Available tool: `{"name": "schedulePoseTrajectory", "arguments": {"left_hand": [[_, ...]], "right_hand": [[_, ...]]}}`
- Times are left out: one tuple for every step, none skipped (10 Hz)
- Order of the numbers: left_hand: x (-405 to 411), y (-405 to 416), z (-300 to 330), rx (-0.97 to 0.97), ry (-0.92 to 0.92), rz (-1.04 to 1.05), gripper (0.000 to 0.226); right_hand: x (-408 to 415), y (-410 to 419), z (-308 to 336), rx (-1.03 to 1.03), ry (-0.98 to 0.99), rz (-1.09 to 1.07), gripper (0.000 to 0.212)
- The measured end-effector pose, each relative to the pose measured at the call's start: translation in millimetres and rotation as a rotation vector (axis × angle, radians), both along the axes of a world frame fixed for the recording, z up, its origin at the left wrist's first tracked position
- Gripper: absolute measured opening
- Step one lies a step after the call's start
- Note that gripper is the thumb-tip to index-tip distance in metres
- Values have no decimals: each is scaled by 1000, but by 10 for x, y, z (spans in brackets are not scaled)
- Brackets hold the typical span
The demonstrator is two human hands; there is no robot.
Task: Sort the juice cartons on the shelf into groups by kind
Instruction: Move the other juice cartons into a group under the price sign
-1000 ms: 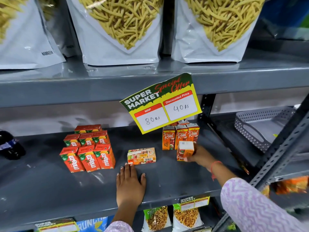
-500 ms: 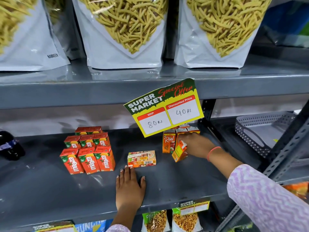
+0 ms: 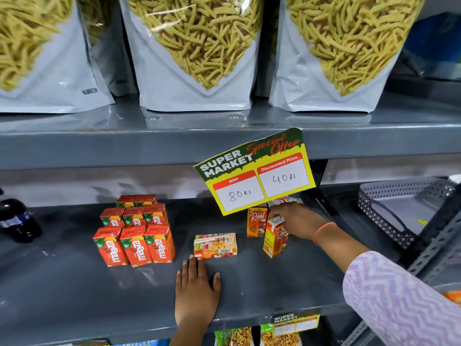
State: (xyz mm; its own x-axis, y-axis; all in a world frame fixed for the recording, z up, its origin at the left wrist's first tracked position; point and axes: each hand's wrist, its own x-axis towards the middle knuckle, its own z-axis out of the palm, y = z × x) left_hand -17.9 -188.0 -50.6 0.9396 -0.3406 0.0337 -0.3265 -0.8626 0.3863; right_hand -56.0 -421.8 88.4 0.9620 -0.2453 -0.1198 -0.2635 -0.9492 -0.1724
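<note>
On the grey shelf (image 3: 74,290) a block of several red Maaza cartons (image 3: 136,242) stands at the left. One Real carton (image 3: 215,245) lies flat on its side in the middle. At the right, under the price sign, upright Real cartons (image 3: 256,222) stand in a group. My right hand (image 3: 294,219) grips the top of a tilted Real carton (image 3: 274,237) in front of that group. My left hand (image 3: 195,293) rests flat on the shelf, fingers apart, just in front of the lying carton.
A yellow and green price sign (image 3: 254,171) hangs from the upper shelf and hides part of the Real group. A dark bottle (image 3: 17,221) stands at the far left. A grey perforated basket (image 3: 404,208) sits at the right. Large snack bags (image 3: 199,53) fill the upper shelf.
My right hand carried the Real carton from the front of the shelf towards the Real group and now holds it tilted, nearly upright. The left hand stayed flat on the shelf.
</note>
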Motion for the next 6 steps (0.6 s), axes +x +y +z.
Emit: {"name": "schedulePoseTrajectory", "arguments": {"left_hand": [[5, 3, -2, 1, 8, -2, 64], [-1, 10, 2, 4, 17, -3, 64], [-6, 13, 19, 9, 21, -8, 65], [-5, 14, 25, 11, 22, -14, 65], [-8, 16, 24, 10, 20, -9, 65], [-11, 7, 21, 5, 19, 0, 65]], "right_hand": [[-20, 61, 73, -47, 17, -4, 40], [-40, 109, 135, -98, 23, -20, 38], [-52, 161, 155, -128, 70, -29, 39], [-2, 283, 140, -167, -77, -26, 38], [146, 566, -12, -92, -164, 51, 32], [360, 853, -357, -56, -1, 176, 40]]}}
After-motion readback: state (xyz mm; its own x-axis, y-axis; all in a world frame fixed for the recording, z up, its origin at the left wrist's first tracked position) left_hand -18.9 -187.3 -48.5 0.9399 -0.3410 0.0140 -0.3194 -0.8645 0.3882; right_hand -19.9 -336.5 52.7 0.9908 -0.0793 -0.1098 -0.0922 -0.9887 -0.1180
